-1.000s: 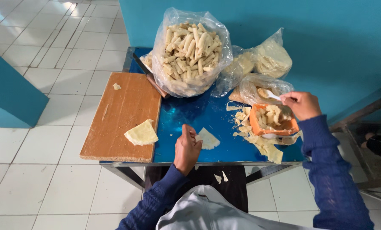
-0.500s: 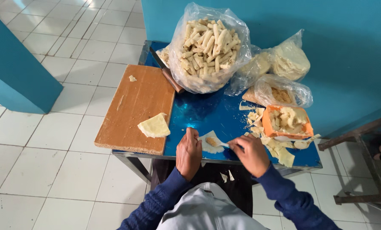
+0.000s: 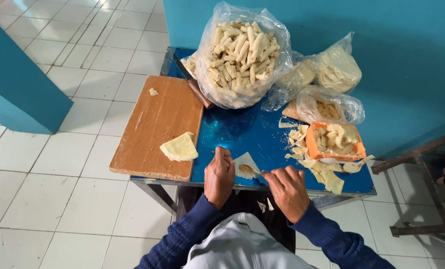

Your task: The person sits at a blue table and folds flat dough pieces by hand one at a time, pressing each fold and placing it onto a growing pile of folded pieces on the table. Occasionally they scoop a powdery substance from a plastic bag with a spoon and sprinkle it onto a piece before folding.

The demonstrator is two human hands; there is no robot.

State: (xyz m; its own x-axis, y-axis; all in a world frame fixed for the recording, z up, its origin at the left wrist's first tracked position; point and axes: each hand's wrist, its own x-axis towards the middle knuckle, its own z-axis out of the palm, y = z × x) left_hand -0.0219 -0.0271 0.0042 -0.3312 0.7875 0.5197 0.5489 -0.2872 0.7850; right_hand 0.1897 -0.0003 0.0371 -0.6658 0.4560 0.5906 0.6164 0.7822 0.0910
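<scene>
Lower centre: left hand pins a pale wrapper flat on the blue counter; right hand, closed on a spoon, rests filling on it.

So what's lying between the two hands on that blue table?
In the head view, a pale wrapper with a dab of filling lies between the left hand and right hand, on the blue table.
</scene>
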